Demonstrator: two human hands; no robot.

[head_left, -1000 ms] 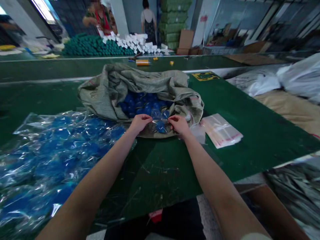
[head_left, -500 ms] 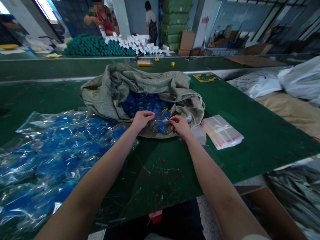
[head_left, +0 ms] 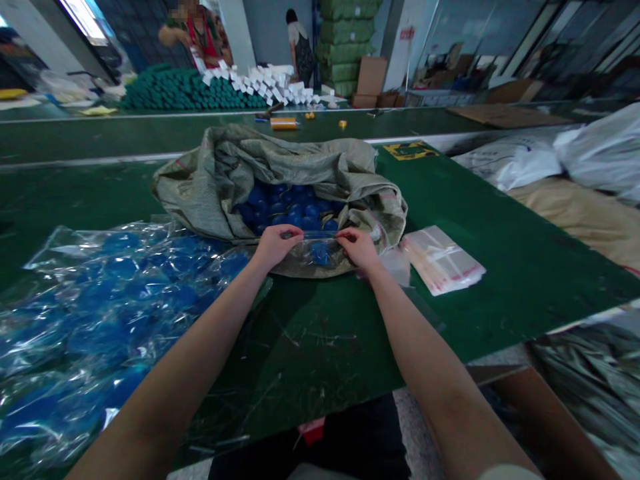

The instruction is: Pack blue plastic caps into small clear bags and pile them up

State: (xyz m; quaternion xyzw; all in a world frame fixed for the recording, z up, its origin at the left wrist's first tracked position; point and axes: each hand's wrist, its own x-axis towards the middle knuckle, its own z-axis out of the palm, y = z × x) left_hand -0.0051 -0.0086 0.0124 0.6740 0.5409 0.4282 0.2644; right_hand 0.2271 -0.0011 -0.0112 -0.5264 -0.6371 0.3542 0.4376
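Currently both hands grasp one clear bag [head_left: 301, 253], pinching its upper edge from opposite ends: the left hand [head_left: 277, 245] between thumb and fingers on one side, the right hand [head_left: 361, 248] likewise on the other, with the film stretched between them. Inside that bag, just below and between the two pinches, sits a blue piece [head_left: 321, 252]. Directly under the grip spreads the front edge of a woven sack [head_left: 197, 197], whose crumpled mouth opens just beyond the fingertips and shows many round blue items [head_left: 287, 207]. Left of the grip, and running back toward the person along the left forearm, lies a broad heap of bagged blue pieces [head_left: 130, 293], shiny and overlapping. To the right of the right hand, near it, a stack of flat clear bags [head_left: 444, 260] rests on the green table [head_left: 515, 287]. Well beyond the hands, past the sack, lies an orange roll [head_left: 284, 123]; farther still, a person in a red apron [head_left: 213, 50] stands behind piled green rolls [head_left: 185, 90].
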